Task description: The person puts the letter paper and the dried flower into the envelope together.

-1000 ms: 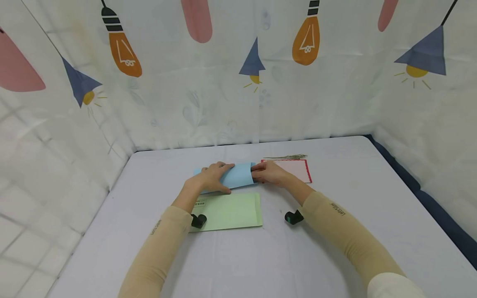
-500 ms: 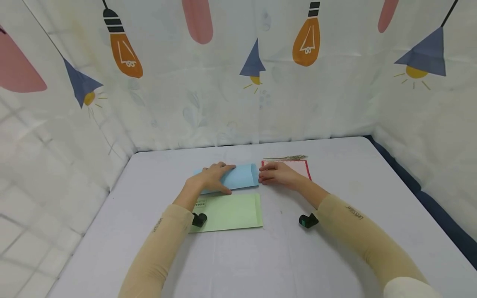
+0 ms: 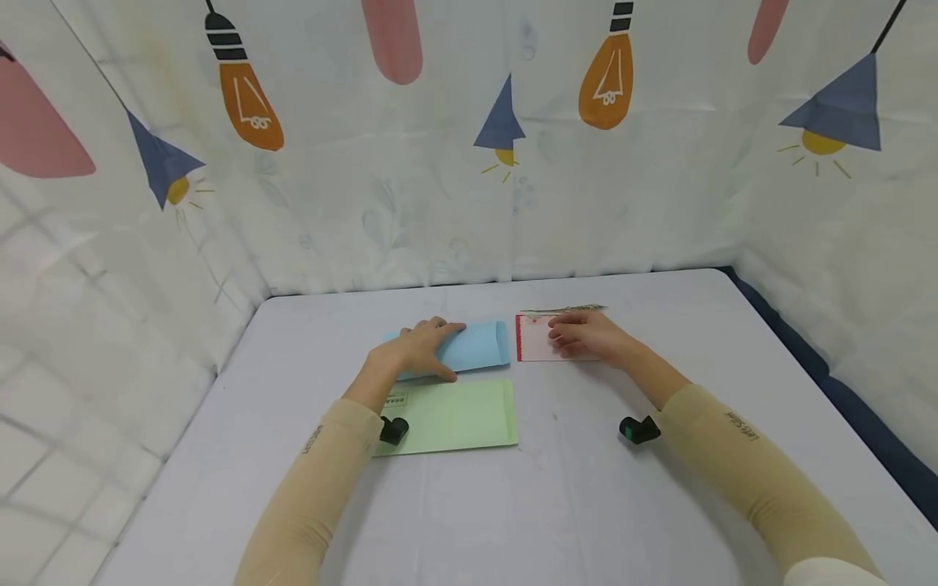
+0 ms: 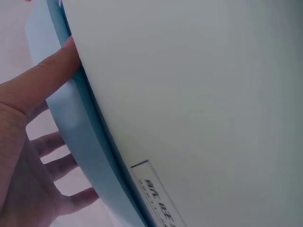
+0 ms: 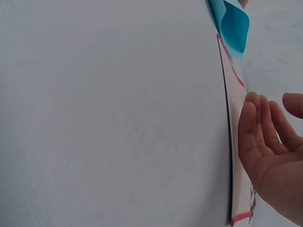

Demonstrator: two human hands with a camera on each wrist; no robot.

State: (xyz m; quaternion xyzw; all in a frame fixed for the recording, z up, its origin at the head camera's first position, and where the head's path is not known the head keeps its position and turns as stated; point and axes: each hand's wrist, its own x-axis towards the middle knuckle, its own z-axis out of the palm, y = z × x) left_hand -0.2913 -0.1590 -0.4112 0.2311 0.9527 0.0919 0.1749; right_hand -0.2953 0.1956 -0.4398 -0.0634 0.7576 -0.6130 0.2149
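My left hand (image 3: pixel 421 346) holds a light blue envelope (image 3: pixel 479 343) on the table, fingers over its top and thumb (image 4: pixel 52 71) at its near edge (image 4: pixel 75 127). The envelope's right mouth (image 5: pixel 234 21) bulges open. To its right lies a white card with a red border (image 3: pixel 533 342). My right hand (image 3: pixel 582 334) rests flat on that card with straight fingers (image 5: pixel 258 132), and the card's edge (image 5: pixel 235 123) runs beside them. It holds nothing.
A pale green envelope (image 3: pixel 454 415) lies just in front of the blue one and fills the left wrist view (image 4: pixel 199 94). A thin dried sprig (image 3: pixel 564 308) lies behind the card. The grey table (image 3: pixel 513 505) is walled by a printed curtain (image 3: pixel 440 187).
My right hand has drawn away from the blue envelope's mouth and moved right onto the card. The left hand and the blue envelope have stayed put.
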